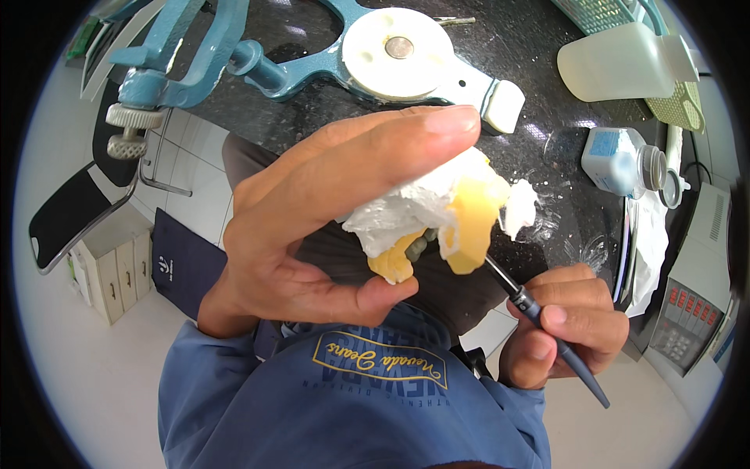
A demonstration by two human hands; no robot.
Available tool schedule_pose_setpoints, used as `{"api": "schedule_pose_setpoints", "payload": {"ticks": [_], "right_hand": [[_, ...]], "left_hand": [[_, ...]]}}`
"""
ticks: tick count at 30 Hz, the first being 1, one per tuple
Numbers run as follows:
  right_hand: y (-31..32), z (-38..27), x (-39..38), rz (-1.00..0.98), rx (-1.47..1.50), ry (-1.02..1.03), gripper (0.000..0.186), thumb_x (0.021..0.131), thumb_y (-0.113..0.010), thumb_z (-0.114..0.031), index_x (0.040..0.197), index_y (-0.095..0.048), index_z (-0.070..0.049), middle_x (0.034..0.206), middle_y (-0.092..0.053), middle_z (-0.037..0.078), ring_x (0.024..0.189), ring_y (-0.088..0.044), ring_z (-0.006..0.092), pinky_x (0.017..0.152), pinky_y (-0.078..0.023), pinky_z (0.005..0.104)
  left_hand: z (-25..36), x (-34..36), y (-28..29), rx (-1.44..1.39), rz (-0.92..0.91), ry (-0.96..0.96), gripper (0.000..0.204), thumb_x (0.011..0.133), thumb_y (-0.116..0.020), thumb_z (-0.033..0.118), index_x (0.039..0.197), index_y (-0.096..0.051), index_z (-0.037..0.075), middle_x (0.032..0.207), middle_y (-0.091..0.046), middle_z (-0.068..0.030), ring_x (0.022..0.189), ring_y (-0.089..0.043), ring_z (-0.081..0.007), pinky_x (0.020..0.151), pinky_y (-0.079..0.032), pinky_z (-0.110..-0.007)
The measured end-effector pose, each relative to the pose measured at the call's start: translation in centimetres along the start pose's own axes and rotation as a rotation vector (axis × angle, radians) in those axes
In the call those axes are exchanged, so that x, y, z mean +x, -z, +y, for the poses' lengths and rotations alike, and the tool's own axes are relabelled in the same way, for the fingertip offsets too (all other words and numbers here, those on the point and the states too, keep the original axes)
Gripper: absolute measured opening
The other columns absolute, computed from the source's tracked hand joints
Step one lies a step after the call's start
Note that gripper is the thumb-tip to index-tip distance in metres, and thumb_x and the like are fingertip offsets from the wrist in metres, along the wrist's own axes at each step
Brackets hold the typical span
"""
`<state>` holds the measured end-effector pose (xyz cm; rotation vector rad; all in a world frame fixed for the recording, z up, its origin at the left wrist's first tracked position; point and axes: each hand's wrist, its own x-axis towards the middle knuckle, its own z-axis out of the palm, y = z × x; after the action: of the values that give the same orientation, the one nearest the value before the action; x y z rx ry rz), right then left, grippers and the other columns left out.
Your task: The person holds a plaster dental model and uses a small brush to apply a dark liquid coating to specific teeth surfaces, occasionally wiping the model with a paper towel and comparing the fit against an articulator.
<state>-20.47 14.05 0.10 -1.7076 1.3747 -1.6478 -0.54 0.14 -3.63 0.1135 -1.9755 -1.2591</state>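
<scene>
Left hand (269, 234) grip clamped on white-and-yellow dental cast (406, 202), near side of blue articulator (266, 72); right hand (582, 313) pinches dark-handled tool (582, 374), tip hidden. Likely best: steady cast, light tool pressure.

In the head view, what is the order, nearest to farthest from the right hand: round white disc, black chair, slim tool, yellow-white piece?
1. Slim tool, held in the right hand
2. Yellow-white piece, in the left hand
3. Round white disc, top of the view
4. Black chair, far left
</scene>
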Motion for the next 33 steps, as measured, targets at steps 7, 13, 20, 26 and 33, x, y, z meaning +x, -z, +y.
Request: {"api": "schedule_pose_setpoints", "payload": {"ticks": [7,13,20,26,33], "right_hand": [[-0.5,0.1,-0.1,-0.031,-0.052,0.019,0.025,0.068,-0.071,0.002,0.09,-0.059,-0.001,0.071,-0.061,0.01,0.055,-0.061,0.0205,0.049,-0.053,0.0279],[0.1,0.6,-0.2,0.042,0.092,0.026,0.021,0.073,-0.068,0.003,0.089,-0.055,0.003,0.075,-0.06,0.014,0.054,-0.061,0.0206,0.047,-0.052,0.0275],[0.5,1.5,-0.2,-0.006,0.294,-0.003,0.029,0.077,-0.062,0.006,0.101,-0.047,0.01,0.076,-0.059,0.021,0.057,-0.064,0.022,0.049,-0.055,0.0308],[0.2,1.3,-0.4,0.021,0.31,-0.034,0.027,0.076,-0.064,0.006,0.099,-0.051,0.009,0.076,-0.06,0.021,0.06,-0.066,0.0232,0.05,-0.055,0.031],[0.6,1.1,-0.3,0.041,0.289,0.032,0.028,0.078,-0.065,0.004,0.1,-0.048,0.003,0.076,-0.059,0.017,0.055,-0.062,0.0228,0.046,-0.053,0.0291]], "left_hand": [[-0.2,-0.2,-0.2,0.005,0.014,-0.014,0.095,0.068,-0.082,0.007,0.143,-0.024,-0.008,0.129,-0.041,-0.0446,0.12,-0.051,-0.0459,0.095,-0.048,-0.049],[-0.5,-0.1,-0.4,-0.041,0.037,-0.021,0.094,0.068,-0.082,0.007,0.141,-0.024,-0.008,0.128,-0.041,-0.0442,0.12,-0.051,-0.0454,0.096,-0.047,-0.051],[-1.0,-0.2,-1.2,-0.201,0.183,-0.025,0.089,0.066,-0.083,0.009,0.135,-0.029,-0.006,0.125,-0.044,-0.0416,0.121,-0.049,-0.044,0.097,-0.047,-0.056],[-1.2,-0.1,-1.0,-0.178,0.169,-0.042,0.089,0.065,-0.084,0.009,0.136,-0.031,-0.003,0.125,-0.045,-0.0402,0.121,-0.049,-0.0431,0.096,-0.048,-0.057],[-1.0,-0.3,-1.4,-0.206,0.211,-0.012,0.095,0.064,-0.087,0.016,0.136,-0.028,-0.004,0.127,-0.044,-0.0388,0.119,-0.051,-0.0407,0.096,-0.048,-0.055]]}}
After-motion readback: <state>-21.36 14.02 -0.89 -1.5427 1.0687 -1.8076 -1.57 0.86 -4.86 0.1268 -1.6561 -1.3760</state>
